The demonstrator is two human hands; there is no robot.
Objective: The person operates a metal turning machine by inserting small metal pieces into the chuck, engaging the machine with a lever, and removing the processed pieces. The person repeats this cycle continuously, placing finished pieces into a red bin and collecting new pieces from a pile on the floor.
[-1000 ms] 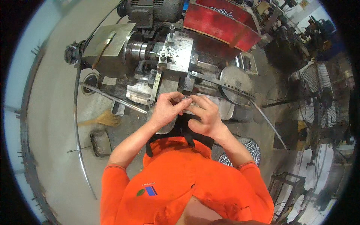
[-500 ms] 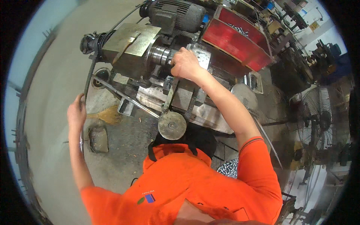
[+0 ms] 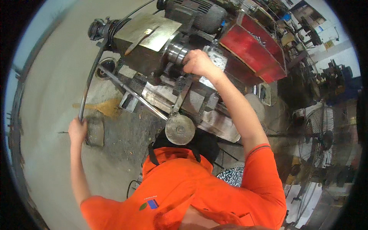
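My left hand point(image 3: 78, 130) is closed around the lower part of a long dark lever bar point(image 3: 91, 80), which runs up to the left end of a small lathe's headstock point(image 3: 140, 59). My right hand point(image 3: 199, 63) is at the front of the shiny round chuck point(image 3: 178, 53), fingers bent together. Whatever those fingers hold is hidden behind the hand. Below it, a flat metal arm point(image 3: 183, 94) leads to a round, worn disc point(image 3: 179, 129) close to my body. A bright metal rod point(image 3: 140, 101) slants from the lathe's left side toward that disc.
A red open box point(image 3: 253, 50) with small metal parts stands behind the lathe, beside a motor point(image 3: 197, 15). Below right is a container of small shiny metal pieces point(image 3: 231, 176). A fan point(image 3: 324, 136) stands at right; a broom head point(image 3: 109, 107) lies on the floor at left.
My left hand has come nearer to me and now closes more fully around the lever bar. My right hand stays by the chuck. The whole view has shifted slightly.
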